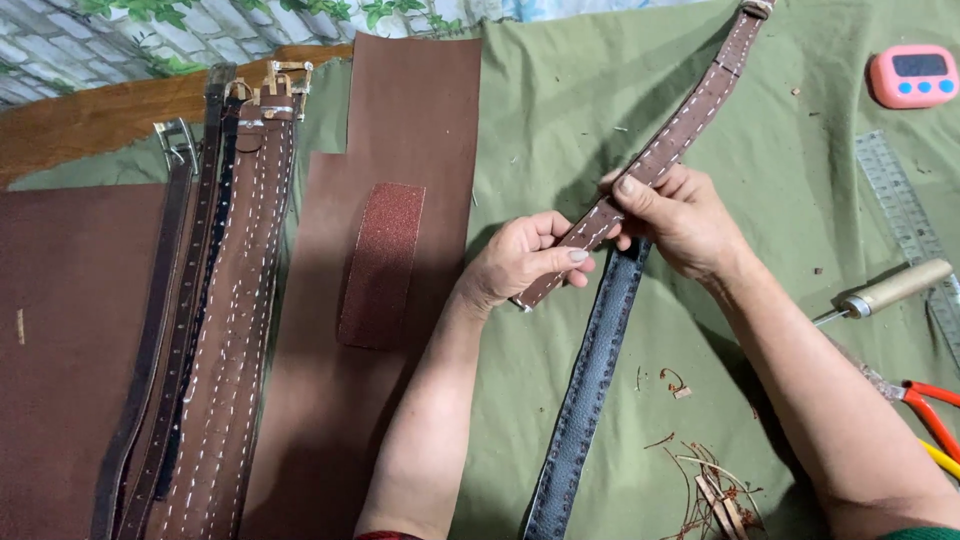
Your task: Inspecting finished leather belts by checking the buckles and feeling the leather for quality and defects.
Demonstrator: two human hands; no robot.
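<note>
Nearest the camera, thread and leather scraps (712,487) are lying on the green cloth (560,110), with the black belt (590,375) running up under the hands. Left hand (522,262) is closed, pinching the tip of the brown stitched belt (668,148); right hand (678,215) is gripping the same belt just above, thumb on top. That belt is angling up to the far right, white stitching showing along both edges of the visible length, so sewing looks largely done here; I'd judge end finishing or checking is what's left. Awl (890,291), pliers (930,410) and ruler (905,215) are sitting right, unused. Finished-looking belts (215,300) are stacked left beside a leather sheet (400,110) with a sandpaper strip (382,262). Pink timer (913,75) is sitting far right.
</note>
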